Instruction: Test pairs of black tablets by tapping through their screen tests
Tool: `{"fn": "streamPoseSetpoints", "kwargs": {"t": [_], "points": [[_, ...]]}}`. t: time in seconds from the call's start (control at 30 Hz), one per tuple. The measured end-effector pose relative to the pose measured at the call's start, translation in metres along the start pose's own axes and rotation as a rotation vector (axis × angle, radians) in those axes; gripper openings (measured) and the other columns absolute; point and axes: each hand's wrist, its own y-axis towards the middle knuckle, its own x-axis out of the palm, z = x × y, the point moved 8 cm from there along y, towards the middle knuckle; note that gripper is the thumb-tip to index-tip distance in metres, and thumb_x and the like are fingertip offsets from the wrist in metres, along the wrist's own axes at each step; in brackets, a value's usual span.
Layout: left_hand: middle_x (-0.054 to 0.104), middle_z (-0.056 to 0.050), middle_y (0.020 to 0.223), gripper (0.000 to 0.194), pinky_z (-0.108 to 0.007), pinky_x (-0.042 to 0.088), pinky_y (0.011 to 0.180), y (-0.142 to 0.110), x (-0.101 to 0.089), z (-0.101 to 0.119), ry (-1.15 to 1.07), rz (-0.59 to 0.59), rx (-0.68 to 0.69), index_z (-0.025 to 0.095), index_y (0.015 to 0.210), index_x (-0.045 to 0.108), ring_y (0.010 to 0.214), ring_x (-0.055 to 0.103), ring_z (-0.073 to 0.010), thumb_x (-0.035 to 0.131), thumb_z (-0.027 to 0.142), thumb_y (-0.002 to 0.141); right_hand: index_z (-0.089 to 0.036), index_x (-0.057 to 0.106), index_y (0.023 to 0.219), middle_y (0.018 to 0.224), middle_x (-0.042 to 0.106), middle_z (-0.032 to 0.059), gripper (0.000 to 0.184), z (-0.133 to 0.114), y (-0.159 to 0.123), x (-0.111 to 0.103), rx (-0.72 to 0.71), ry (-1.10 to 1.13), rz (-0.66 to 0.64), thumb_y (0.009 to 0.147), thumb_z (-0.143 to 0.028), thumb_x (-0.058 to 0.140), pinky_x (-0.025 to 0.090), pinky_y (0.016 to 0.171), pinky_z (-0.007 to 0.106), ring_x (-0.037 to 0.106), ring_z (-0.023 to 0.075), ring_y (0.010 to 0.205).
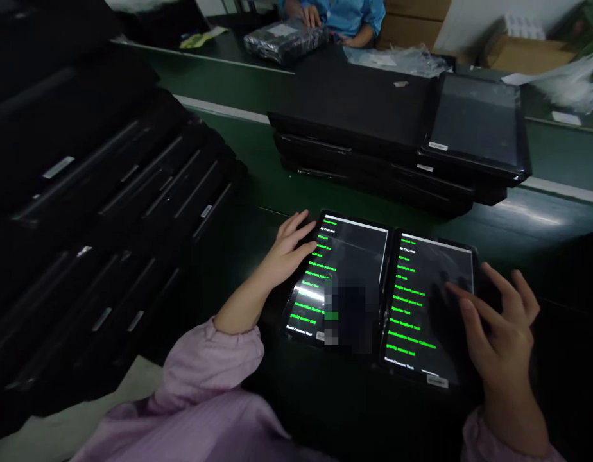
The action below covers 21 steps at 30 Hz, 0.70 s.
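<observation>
Two black tablets lie side by side in front of me, both lit with a list of test names, mostly in green. My left hand (291,247) rests at the left edge of the left tablet (357,256), fingers apart and holding nothing. Over the right tablet (429,308), my right hand (503,327) has its index finger pointing at the screen; I cannot tell whether the fingertip touches the glass. Its other fingers are spread, with nothing in them. A pixelated patch covers the lower part of the left screen.
Stacks of black tablets (133,173) lean at the left. Behind the lit pair stands another stack (349,109), with a dark tablet (474,122) on top at its right. A co-worker in a blue shirt (359,16) handles a wrapped bundle (287,42) across the green bench (219,77).
</observation>
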Motion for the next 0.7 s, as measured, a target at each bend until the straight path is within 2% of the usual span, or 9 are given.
{"fn": "streamPoseSetpoints", "kwargs": {"t": [0.23, 0.4, 0.53, 0.63, 0.7], "points": [[0.054, -0.001, 0.174, 0.042, -0.064, 0.020, 0.139, 0.003, -0.001, 0.005, 0.007, 0.041, -0.013, 0.037, 0.141, 0.074, 0.169, 0.034, -0.0304, 0.067, 0.034, 0.100, -0.026, 0.085, 0.113, 0.166, 0.055, 0.0094, 0.037, 0.007, -0.001, 0.004, 0.028, -0.011, -0.014, 0.112, -0.046, 0.053, 0.028, 0.129, 0.080, 0.029, 0.0482, 0.166], [0.056, -0.005, 0.172, 0.041, -0.065, 0.021, 0.138, 0.003, -0.001, 0.010, 0.011, 0.069, -0.031, 0.034, 0.138, 0.074, 0.167, 0.037, -0.0312, 0.072, 0.035, 0.097, -0.025, 0.084, 0.114, 0.154, 0.066, 0.0124, 0.037, 0.010, 0.000, -0.009, 0.104, -0.004, 0.113, 0.111, -0.049, 0.056, 0.037, 0.125, 0.078, 0.044, 0.0466, 0.159], [0.057, -0.007, 0.171, 0.043, -0.063, 0.022, 0.138, 0.005, 0.000, 0.011, -0.037, 0.114, -0.035, 0.031, 0.135, 0.074, 0.167, 0.038, -0.0319, 0.075, 0.031, 0.091, -0.025, 0.084, 0.111, 0.146, 0.071, 0.0138, 0.041, 0.017, 0.001, -0.012, 0.231, 0.063, 0.139, 0.110, -0.054, 0.056, 0.042, 0.124, 0.072, 0.053, 0.0420, 0.153], [0.060, -0.009, 0.168, 0.043, -0.058, 0.034, 0.135, -0.004, -0.010, 0.014, -0.129, 0.173, -0.056, 0.028, 0.137, 0.072, 0.162, 0.048, -0.0313, 0.067, 0.035, 0.095, -0.025, 0.085, 0.109, 0.140, 0.074, 0.0136, 0.042, 0.025, 0.001, -0.015, 0.357, 0.138, 0.183, 0.106, -0.058, 0.059, 0.043, 0.125, 0.067, 0.059, 0.0396, 0.147], [0.067, -0.012, 0.161, 0.044, -0.055, 0.046, 0.128, -0.024, -0.028, 0.020, -0.193, 0.219, -0.081, 0.026, 0.140, 0.071, 0.152, 0.060, -0.0322, 0.058, 0.039, 0.099, -0.024, 0.086, 0.108, 0.136, 0.076, 0.0138, 0.043, 0.028, 0.000, -0.017, 0.415, 0.164, 0.226, 0.103, -0.059, 0.061, 0.045, 0.123, 0.065, 0.064, 0.0395, 0.141]]}}
